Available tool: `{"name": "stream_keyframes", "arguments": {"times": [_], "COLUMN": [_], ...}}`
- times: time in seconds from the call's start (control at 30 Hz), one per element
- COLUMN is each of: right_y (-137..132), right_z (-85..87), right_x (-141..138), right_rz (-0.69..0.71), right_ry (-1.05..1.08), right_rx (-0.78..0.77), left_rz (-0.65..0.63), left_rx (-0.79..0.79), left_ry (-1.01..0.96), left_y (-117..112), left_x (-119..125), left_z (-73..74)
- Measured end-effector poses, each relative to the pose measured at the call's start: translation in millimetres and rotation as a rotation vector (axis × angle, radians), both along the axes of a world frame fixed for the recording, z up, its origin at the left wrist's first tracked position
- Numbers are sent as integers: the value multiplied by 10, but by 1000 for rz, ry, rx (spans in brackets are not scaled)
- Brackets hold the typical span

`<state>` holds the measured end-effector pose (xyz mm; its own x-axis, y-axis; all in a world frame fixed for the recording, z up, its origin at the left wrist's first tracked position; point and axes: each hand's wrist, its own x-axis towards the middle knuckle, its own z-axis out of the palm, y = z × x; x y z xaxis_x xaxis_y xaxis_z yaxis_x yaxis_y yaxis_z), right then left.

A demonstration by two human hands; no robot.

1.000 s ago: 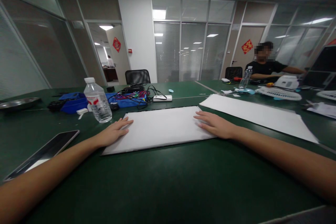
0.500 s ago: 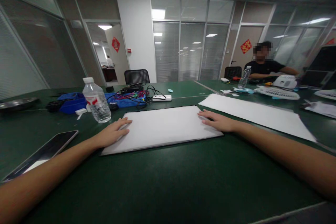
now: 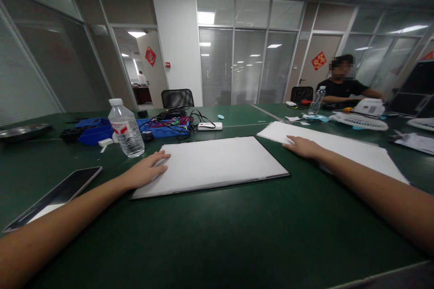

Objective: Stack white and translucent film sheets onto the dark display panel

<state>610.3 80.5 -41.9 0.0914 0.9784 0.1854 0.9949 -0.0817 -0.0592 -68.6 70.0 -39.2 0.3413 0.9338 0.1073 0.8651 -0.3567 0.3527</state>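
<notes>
A white rectangular panel (image 3: 217, 162) with thin dark edges lies flat on the green table (image 3: 203, 235). My left hand (image 3: 149, 171) rests on its left end, fingers outstretched and apart. To the right, a second white sheet-like piece (image 3: 359, 151) lies at an angle on the table. Over its near left edge is my right hand (image 3: 303, 147), fingers extended; whether it presses on the surface I cannot tell. Both hands are open and grip nothing.
Left of the panel stand a water bottle (image 3: 125, 131) and a dark flat device (image 3: 57, 196). Blue trays (image 3: 96, 133) with tangled cables and a white power strip (image 3: 210, 126) lie behind. A person (image 3: 342, 86) sits at the far right, near another bottle (image 3: 317, 100) and white fan-like parts (image 3: 359, 122).
My right hand has left the right end of the panel and moved right, onto or just over the second white piece. My left hand stays where it was.
</notes>
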Motion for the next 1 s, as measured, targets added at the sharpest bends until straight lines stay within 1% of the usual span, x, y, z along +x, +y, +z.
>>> {"name": "stream_keyframes", "arguments": {"times": [0.13,0.27,0.37,0.47,0.53,0.57,0.7,0.73,0.8,0.83,0.87,0.93,1.0], "right_y": [-50,-178,-289,-414,-525,-593,-879,-928,-963,-948,-915,-815,-708], "right_z": [48,182,306,395,422,427,427,428,434,438,441,443,439], "right_x": [-81,-232,-393,-636,-859,-985,-1476,-1558,-1630,-1614,-1565,-1394,-1178], "right_rz": [16,-6,-23,28,110,177,548,620,680,672,634,487,329], "right_ry": [-37,-62,-70,-74,-78,-74,8,27,41,40,36,9,-29], "right_rx": [9,74,165,224,229,222,157,157,192,218,239,238,201], "left_rz": [-6,-25,-35,-27,-23,-23,-29,-32,-35,-34,-33,-33,-34], "left_rx": [0,30,55,77,90,92,75,70,59,55,51,50,59], "left_ry": [32,65,80,88,91,92,104,108,117,121,124,127,125], "left_y": [-10,-47,-69,-77,-78,-78,-81,-83,-89,-94,-100,-113,-128], "left_x": [10,30,38,42,43,43,49,53,63,68,72,79,85], "left_z": [5,17,20,18,16,15,17,19,26,32,39,56,74]}}
